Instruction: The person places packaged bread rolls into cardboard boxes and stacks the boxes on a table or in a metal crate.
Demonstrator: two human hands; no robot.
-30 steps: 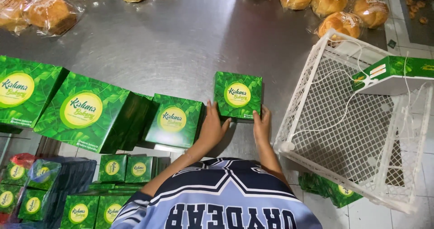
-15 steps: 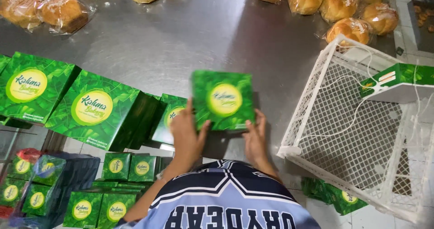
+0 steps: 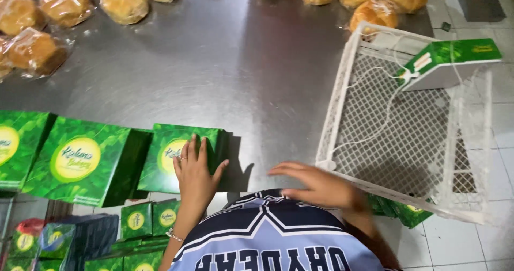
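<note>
Left hand [image 3: 195, 170] lay flat, fingers spread, palm down on a green box [image 3: 176, 156] at the near edge of the steel table [image 3: 230, 73]; pressing, not gripping. Box sat under the palm, jutting out left and far of it, right edge just past the thumb. Two bigger green boxes [image 3: 80, 158] sat just left of it, overlapping in a row.

Right hand [image 3: 316, 184] was blurred, fingers loosely extended, holding nothing, well right of the box, near the close corner of a white mesh crate [image 3: 342, 89] tilted on the table's right edge. A green-and-white carton [image 3: 450, 62] lay in the crate's far side. Wrapped buns [image 3: 123, 2] lined the far edge.
</note>
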